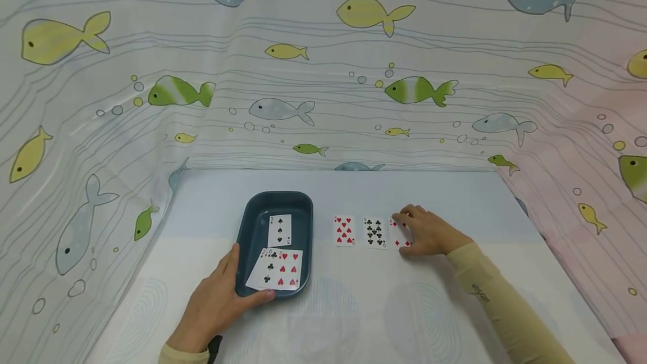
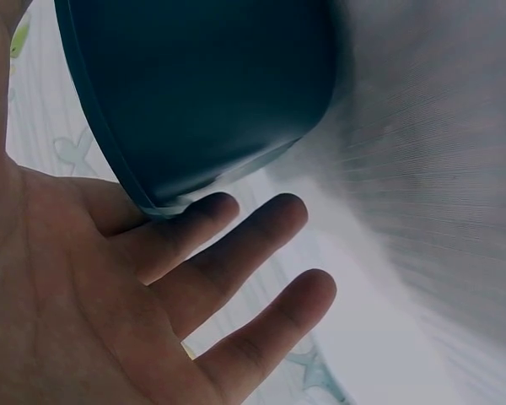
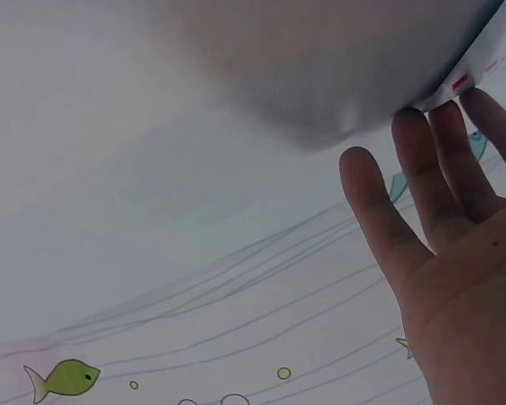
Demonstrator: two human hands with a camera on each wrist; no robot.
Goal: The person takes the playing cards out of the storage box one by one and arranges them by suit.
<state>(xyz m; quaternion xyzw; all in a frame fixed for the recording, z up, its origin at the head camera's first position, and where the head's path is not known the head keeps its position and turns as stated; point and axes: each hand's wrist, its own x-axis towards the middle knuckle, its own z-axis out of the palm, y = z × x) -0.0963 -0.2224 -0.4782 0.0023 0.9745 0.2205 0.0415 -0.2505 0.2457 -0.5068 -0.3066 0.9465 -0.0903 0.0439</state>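
Observation:
A dark teal tray (image 1: 246,226) sits on the table left of centre. In it lie a spade card (image 1: 279,230) and, nearer me, a club card (image 1: 267,268) overlapped by a hearts card (image 1: 288,269). My left hand (image 1: 224,294) rests against the tray's near left corner, thumb along its side. In the left wrist view the fingers (image 2: 236,245) lie fairly straight by the tray wall (image 2: 202,93). Right of the tray lie a hearts card (image 1: 344,231), a clubs card (image 1: 374,232) and a diamonds card (image 1: 398,236). My right hand (image 1: 422,230) lies flat on the diamonds card (image 3: 489,59), fingertips (image 3: 443,135) at its edge.
The table carries a pale cloth (image 1: 354,313) with faint patterns. A fish-print curtain (image 1: 323,72) closes off the back and both sides. The table's right edge (image 1: 556,251) runs close beside my right forearm.

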